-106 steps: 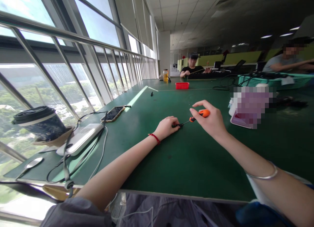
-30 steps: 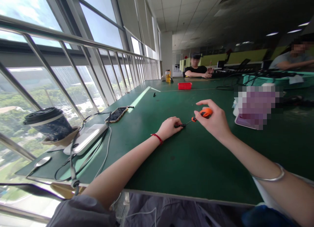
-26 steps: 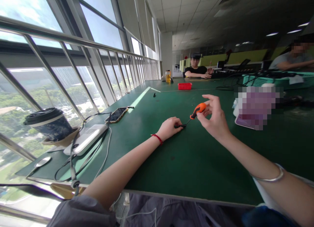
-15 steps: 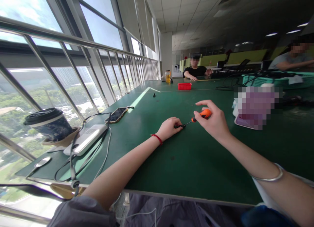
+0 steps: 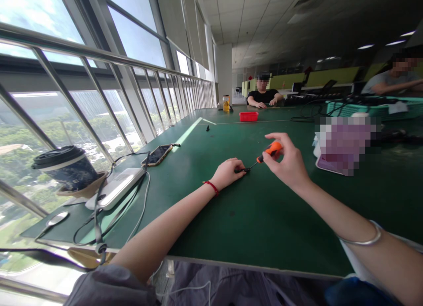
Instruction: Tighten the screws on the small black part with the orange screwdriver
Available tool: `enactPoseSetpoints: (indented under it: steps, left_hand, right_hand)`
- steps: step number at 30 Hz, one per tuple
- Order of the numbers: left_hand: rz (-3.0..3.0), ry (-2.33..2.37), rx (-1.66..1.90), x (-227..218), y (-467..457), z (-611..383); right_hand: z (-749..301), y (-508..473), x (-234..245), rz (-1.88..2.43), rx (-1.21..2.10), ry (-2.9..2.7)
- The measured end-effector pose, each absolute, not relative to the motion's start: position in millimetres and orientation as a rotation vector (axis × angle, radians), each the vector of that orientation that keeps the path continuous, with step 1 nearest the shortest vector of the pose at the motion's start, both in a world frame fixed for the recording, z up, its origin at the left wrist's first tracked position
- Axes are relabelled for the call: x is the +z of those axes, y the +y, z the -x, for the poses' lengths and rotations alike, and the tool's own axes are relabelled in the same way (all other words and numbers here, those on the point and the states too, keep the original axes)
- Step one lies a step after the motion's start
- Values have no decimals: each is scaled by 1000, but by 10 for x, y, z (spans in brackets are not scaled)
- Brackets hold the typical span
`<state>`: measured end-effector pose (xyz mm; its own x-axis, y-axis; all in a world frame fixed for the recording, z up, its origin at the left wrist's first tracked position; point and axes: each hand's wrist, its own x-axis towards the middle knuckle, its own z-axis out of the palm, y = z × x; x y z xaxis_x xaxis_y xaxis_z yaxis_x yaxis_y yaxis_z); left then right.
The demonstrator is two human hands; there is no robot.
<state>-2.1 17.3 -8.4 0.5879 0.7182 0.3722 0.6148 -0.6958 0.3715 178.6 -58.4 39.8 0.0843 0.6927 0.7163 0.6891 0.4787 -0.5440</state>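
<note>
one screwdriver, orange and black handle, gripped by the right hand between thumb and curled fingers, index finger arched above; long axis slanting, handle high and to the right, shaft running down and leftward, tip pointing at one small black part. said part: low at the green table, ahead of the wearer, long axis lying roughly left to right, left end pinched by the left hand, right end projecting toward the screwdriver; whether the tip is seated in it, too small to tell. one red tray, beyond both hands, well apart.
</note>
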Motion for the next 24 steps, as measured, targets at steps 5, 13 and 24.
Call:
enactPoseSetpoints:
  steps: [5,13,24]
  left_hand:
    - [-2626,1100,751,-91,178,24]
    - [-2624,1113,741,-75,165,19]
    - [-2622,1111,741,-82,174,24]
  right_hand:
    - [-1787,-577,399,1304,-16,-1581]
    - [-1782,-586,393,1241,19,-1631]
    - [-1786,-588,411,1317,34,-1623]
